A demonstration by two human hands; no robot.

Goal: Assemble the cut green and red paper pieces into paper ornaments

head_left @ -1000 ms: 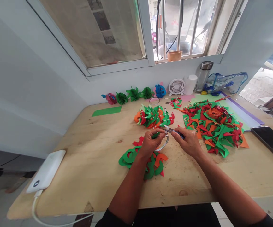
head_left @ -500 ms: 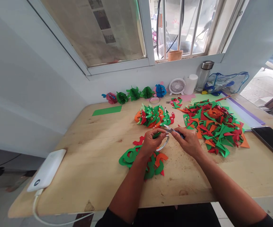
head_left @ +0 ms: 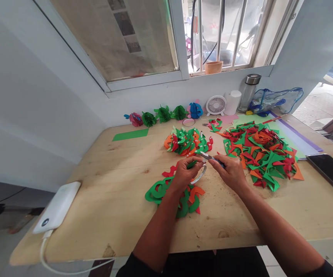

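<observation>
Tabletop (head_left: 105, 215): one wooden surface, set below one barred window (head_left: 220, 34).
Back edge: five paper ornaments (head_left: 163, 114) (one pink, three green, one blue) stood in a row; one fan (head_left: 216, 105), one white cylinder (head_left: 232, 103) and one bottle (head_left: 247, 94) stood toward the back-right corner.
Front-left corner: one white power bank (head_left: 57, 207) lay near it, cable attached.
Right edge: one phone (head_left: 330, 175) lay alongside.
Paper piles: three large; taped cut-outs (head_left: 188, 141) at centre, plain cut-outs (head_left: 159, 190) by the left forearm, scraps (head_left: 266, 154) toward the right edge. Pieces overlapped; count not determinable.
Left hand (head_left: 185, 174): fingers closed on one green paper piece (head_left: 191, 164); one tape roll (head_left: 200, 176) sat just beside the fingertips, between both hands. Contact between roll and tabletop could not be determined.
Right hand (head_left: 231, 171): gripped one pair of scissors (head_left: 218, 161); blades projected leftward, near the left fingertips. Blade opening could not be determined.
</observation>
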